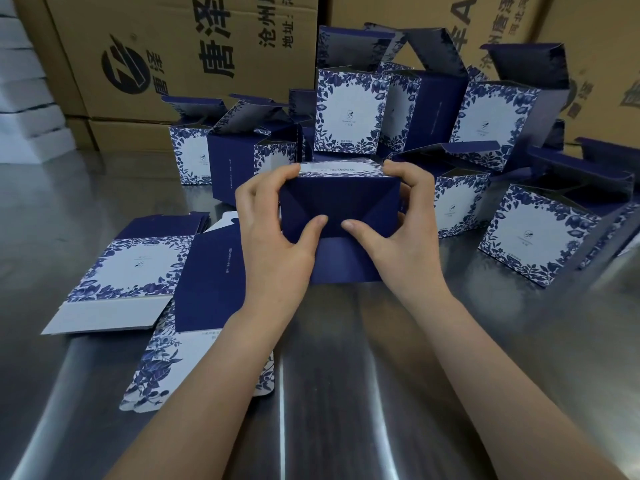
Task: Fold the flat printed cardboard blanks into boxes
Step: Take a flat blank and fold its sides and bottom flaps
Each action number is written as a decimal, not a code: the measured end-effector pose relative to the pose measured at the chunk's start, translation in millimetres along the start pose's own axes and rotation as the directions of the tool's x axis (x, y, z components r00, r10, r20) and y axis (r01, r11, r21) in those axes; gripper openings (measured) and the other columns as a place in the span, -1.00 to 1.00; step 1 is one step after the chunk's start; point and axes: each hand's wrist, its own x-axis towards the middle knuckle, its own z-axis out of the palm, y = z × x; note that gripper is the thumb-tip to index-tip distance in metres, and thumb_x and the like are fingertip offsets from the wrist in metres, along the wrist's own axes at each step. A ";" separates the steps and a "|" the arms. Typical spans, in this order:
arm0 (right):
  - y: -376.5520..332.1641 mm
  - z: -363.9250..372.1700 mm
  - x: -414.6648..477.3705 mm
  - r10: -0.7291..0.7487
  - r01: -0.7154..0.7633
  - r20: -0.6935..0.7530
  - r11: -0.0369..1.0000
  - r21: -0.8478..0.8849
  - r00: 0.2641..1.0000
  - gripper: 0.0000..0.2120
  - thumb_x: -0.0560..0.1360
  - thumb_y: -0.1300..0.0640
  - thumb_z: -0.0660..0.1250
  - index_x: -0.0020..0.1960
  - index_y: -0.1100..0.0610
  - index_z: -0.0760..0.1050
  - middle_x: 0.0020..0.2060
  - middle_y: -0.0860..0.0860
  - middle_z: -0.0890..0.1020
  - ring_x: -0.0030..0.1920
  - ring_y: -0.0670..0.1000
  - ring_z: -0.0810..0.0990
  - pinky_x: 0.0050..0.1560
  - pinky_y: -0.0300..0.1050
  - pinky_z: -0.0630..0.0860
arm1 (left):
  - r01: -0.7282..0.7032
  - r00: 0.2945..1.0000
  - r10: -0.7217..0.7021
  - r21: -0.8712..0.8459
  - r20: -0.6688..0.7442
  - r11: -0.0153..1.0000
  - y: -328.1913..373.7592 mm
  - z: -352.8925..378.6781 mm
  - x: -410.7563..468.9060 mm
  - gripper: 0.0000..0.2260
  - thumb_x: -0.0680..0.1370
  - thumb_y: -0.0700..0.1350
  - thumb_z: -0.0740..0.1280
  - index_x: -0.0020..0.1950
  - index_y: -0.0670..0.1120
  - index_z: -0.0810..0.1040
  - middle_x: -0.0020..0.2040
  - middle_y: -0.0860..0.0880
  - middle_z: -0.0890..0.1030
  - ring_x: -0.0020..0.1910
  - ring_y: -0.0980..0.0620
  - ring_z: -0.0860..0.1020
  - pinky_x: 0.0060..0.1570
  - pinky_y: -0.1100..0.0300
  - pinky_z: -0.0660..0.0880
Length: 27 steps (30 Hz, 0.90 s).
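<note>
The fingers (275,176) of the left hand (272,237) are curled over the far left edge of the half-folded box (337,199), and those of the right hand (394,237) are curled over the far right edge in the same way. Both thumbs are pressed on the dark blue bottom flaps near the middle, with the tips close but not touching. The box is held between the two hands just above the steel counter (346,375), with its bottom turned toward the person.

The step in hand is judged to be the locking of the bottom flaps. The pressure should be given evenly by both thumbs at the centre, so that the flaps catch one under another. The walls should be braced by the fingers, so that the box is kept square. A hard push could crease the card.

Flat blanks (131,271) are spread on the counter at the left. Folded boxes (348,112) with open lids are piled behind and at the right, in front of brown cartons (180,57).
</note>
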 end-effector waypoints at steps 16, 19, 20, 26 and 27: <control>0.6 1.2 -0.2 -0.022 0.022 -0.005 0.999 -0.027 1.000 -0.33 0.38 0.22 0.54 0.38 0.07 0.29 0.30 -0.05 0.40 0.29 0.03 0.45 0.27 0.11 0.46 | -0.013 1.000 0.013 0.022 -0.002 1.000 -1.0 0.6 0.4 -0.41 0.48 -0.24 0.47 0.43 0.10 0.34 0.26 0.03 0.35 0.24 0.22 0.38 0.27 0.09 0.41; 0.0 1.0 0.0 -0.012 0.012 0.015 1.000 -0.007 1.000 -0.31 0.39 0.24 0.52 0.41 0.05 0.26 0.35 -0.05 0.38 0.33 0.02 0.42 0.30 0.12 0.44 | 0.003 1.000 -0.003 0.018 0.026 1.000 -2.0 0.8 0.9 -0.39 0.49 -0.24 0.45 0.48 0.05 0.33 0.29 0.01 0.36 0.27 0.29 0.34 0.32 0.12 0.37; -0.2 0.8 0.2 -0.008 0.008 0.021 1.000 0.000 1.000 -0.30 0.40 0.24 0.52 0.42 0.06 0.26 0.36 -0.06 0.38 0.34 0.02 0.42 0.31 0.11 0.44 | 0.009 0.999 -0.009 0.015 0.037 1.000 -2.3 0.9 1.0 -0.38 0.50 -0.24 0.45 0.49 0.06 0.31 0.30 0.01 0.35 0.29 0.27 0.34 0.33 0.10 0.37; -0.1 -0.5 0.1 0.024 -0.030 0.071 0.996 0.082 0.997 -0.31 0.43 0.21 0.47 0.45 0.03 0.21 0.38 -0.05 0.36 0.36 0.02 0.41 0.30 0.14 0.45 | 0.027 0.995 -0.028 0.005 0.097 1.000 -2.8 0.4 0.1 -0.36 0.54 -0.22 0.41 0.55 0.06 0.23 0.37 0.01 0.33 0.38 0.20 0.31 0.37 0.01 0.33; -0.5 -0.8 -0.1 0.034 -0.041 0.075 0.994 0.099 0.997 -0.32 0.44 0.20 0.46 0.45 0.01 0.21 0.38 -0.05 0.37 0.35 0.01 0.42 0.29 0.11 0.47 | 0.024 0.994 -0.024 -0.002 0.110 1.000 -2.5 -0.1 0.1 -0.35 0.54 -0.22 0.40 0.55 0.09 0.20 0.39 0.01 0.32 0.41 0.18 0.30 0.38 -0.02 0.33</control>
